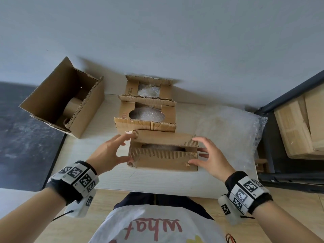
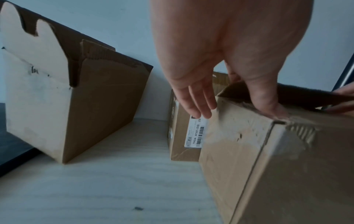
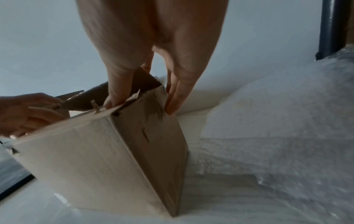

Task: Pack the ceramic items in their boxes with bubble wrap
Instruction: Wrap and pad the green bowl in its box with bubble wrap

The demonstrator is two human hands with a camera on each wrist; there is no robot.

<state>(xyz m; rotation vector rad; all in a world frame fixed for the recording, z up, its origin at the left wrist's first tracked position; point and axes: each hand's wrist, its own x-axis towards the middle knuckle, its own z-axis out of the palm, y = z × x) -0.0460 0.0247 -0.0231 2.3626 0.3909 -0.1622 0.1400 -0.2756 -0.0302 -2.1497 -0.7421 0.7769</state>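
The nearest cardboard box [image 1: 163,161] stands on the table in front of me, its two long flaps folded almost shut. Through the slit between them shows a bubble-wrapped item [image 1: 161,147]. My left hand [image 1: 128,148] is at the box's left end, thumb pressing the near flap and fingers spread toward the far flap. In the left wrist view the thumb [image 2: 272,109] presses the top edge of the box [image 2: 268,159]. My right hand [image 1: 196,151] mirrors it at the right end. The right wrist view shows its thumb [image 3: 110,103] on the flap and straight fingers [image 3: 172,106] against the box's side [image 3: 153,136].
Behind stand two more small open boxes, the middle box [image 1: 122,111] and the far box [image 1: 131,88], each holding a bubble-wrapped item. A large open carton [image 1: 64,99] leans at the left. A stack of bubble wrap sheets [image 1: 228,127] lies right, beside a dark metal frame [image 1: 280,95].
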